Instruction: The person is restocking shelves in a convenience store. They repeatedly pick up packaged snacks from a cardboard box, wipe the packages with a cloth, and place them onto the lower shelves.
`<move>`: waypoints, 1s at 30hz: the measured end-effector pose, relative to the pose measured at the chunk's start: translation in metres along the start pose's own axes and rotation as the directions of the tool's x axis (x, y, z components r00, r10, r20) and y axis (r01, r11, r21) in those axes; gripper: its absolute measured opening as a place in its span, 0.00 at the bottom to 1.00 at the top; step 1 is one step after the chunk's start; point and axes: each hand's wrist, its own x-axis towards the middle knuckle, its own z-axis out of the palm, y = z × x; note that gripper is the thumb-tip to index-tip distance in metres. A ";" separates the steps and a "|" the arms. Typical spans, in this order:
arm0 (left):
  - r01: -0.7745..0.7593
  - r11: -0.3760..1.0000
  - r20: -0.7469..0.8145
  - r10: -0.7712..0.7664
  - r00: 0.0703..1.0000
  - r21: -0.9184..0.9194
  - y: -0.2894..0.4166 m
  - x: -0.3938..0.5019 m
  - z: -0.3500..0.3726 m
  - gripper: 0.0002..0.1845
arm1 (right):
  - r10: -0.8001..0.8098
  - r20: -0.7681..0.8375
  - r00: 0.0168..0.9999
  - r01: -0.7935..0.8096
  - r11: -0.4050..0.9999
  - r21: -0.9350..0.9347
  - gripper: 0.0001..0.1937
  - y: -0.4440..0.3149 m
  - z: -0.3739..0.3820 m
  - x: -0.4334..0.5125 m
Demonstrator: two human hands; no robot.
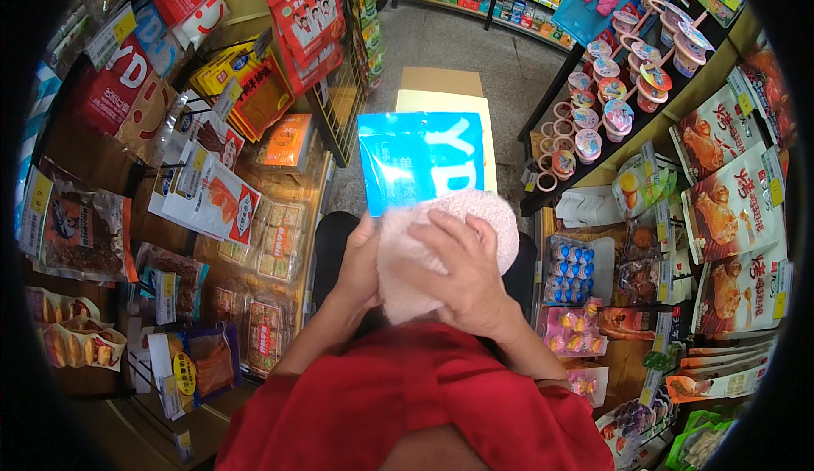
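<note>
A blue plastic snack pouch (397, 159) with large white lettering is held up in front of me. My left hand (360, 261) grips its lower left edge, thumb on the front. Over the lower part of the pouch lies a pale pink terry cloth (489, 216), pressed there by my right hand (455, 261), whose fingers are spread and slightly blurred. The cloth hides the pouch's bottom half. Behind the pouch stands an open cardboard box (440, 80) with its flaps up, between my knees; its contents are hidden.
Hanging snack packs (219, 194) and clear boxes of pastries (280, 239) crowd the shelf on my left. To the right are stacked dessert cups (613, 118), a tray of blue-wrapped candies (572, 267) and chicken pouches (728, 201). Tiled floor (439, 35) runs ahead to another shelf (464, 0).
</note>
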 end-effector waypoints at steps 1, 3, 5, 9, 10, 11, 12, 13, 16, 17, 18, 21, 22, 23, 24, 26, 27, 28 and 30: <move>0.026 0.999 0.010 -0.026 1.000 0.023 0.001 -0.001 -0.001 0.19 | 0.011 -0.009 1.000 -0.011 1.000 0.013 0.25 0.003 -0.001 0.004; 0.029 0.998 0.045 -0.026 0.999 -0.050 0.005 -0.007 0.004 0.20 | 0.057 -0.052 0.997 -0.059 0.998 -0.038 0.26 0.012 -0.008 0.010; -0.004 1.000 0.032 0.005 0.999 -0.026 0.005 -0.010 0.006 0.20 | 0.109 -0.158 0.981 -0.119 0.991 -0.056 0.29 0.022 -0.012 0.013; 0.022 1.000 0.042 -0.021 0.999 -0.023 0.006 -0.010 -0.007 0.21 | 0.307 -0.438 0.845 -0.249 0.951 0.185 0.26 0.046 -0.003 0.002; 0.011 0.999 0.048 -0.009 0.999 -0.046 0.006 -0.009 -0.007 0.21 | 0.419 -0.457 0.784 -0.264 0.892 0.366 0.24 0.049 0.002 -0.004; 0.000 0.998 0.054 0.003 0.999 -0.069 0.007 -0.007 -0.008 0.21 | 0.530 -0.452 0.717 -0.258 0.805 0.535 0.22 0.049 0.004 -0.009; -0.017 0.996 0.056 0.022 0.998 -0.092 0.007 -0.007 -0.009 0.21 | 0.737 -0.303 0.604 -0.251 0.537 0.805 0.18 0.044 0.008 -0.011; -0.023 0.994 0.052 0.029 0.998 -0.110 0.008 -0.006 -0.009 0.21 | 0.801 -0.148 0.580 -0.262 0.356 0.897 0.19 0.043 0.008 -0.017; -0.043 0.989 0.047 0.050 0.998 -0.138 0.008 -0.004 -0.010 0.23 | 0.799 0.213 0.563 -0.228 -0.098 0.969 0.23 0.039 0.007 -0.032; -0.055 0.990 0.049 0.062 0.997 -0.132 0.006 -0.002 -0.011 0.25 | 0.765 0.216 0.607 -0.194 -0.121 0.974 0.24 0.036 0.009 -0.033; -0.066 0.990 0.051 0.073 0.996 -0.124 0.006 -0.001 -0.012 0.26 | 0.730 0.215 0.649 -0.159 -0.146 0.976 0.25 0.033 0.013 -0.033; -0.051 0.989 0.018 0.054 0.998 -0.142 0.010 -0.002 -0.003 0.21 | 0.679 0.225 0.699 -0.129 -0.190 0.973 0.26 0.026 0.015 -0.026; -0.046 0.993 0.003 0.047 0.999 -0.113 0.011 -0.002 -0.002 0.21 | 0.676 0.243 0.696 -0.155 -0.189 0.970 0.25 0.027 0.014 -0.027; -0.041 0.996 -0.013 0.040 0.999 -0.084 0.011 -0.003 -0.002 0.21 | 0.673 0.262 0.692 -0.181 -0.189 0.965 0.25 0.028 0.013 -0.027; -0.035 0.998 -0.029 0.034 0.999 -0.055 0.012 -0.003 -0.002 0.20 | 0.676 0.264 0.688 -0.182 -0.192 0.965 0.25 0.029 0.013 -0.027; -0.029 1.000 -0.069 0.029 0.997 -0.008 0.013 -0.003 0.002 0.20 | 0.684 0.269 0.678 -0.182 -0.198 0.963 0.24 0.031 0.014 -0.026; -0.025 1.000 -0.089 0.026 0.996 0.015 0.014 -0.002 0.003 0.20 | 0.694 0.265 0.669 -0.177 -0.198 0.964 0.23 0.031 0.013 -0.025; -0.034 0.998 -0.067 0.038 0.997 0.050 0.013 0.000 0.002 0.20 | 0.704 0.262 0.660 -0.173 -0.197 0.965 0.23 0.030 0.011 -0.024; -0.056 0.991 -0.022 0.059 0.998 0.118 0.012 0.004 -0.001 0.21 | 0.724 0.251 0.642 -0.178 -0.178 0.968 0.23 0.030 0.010 -0.023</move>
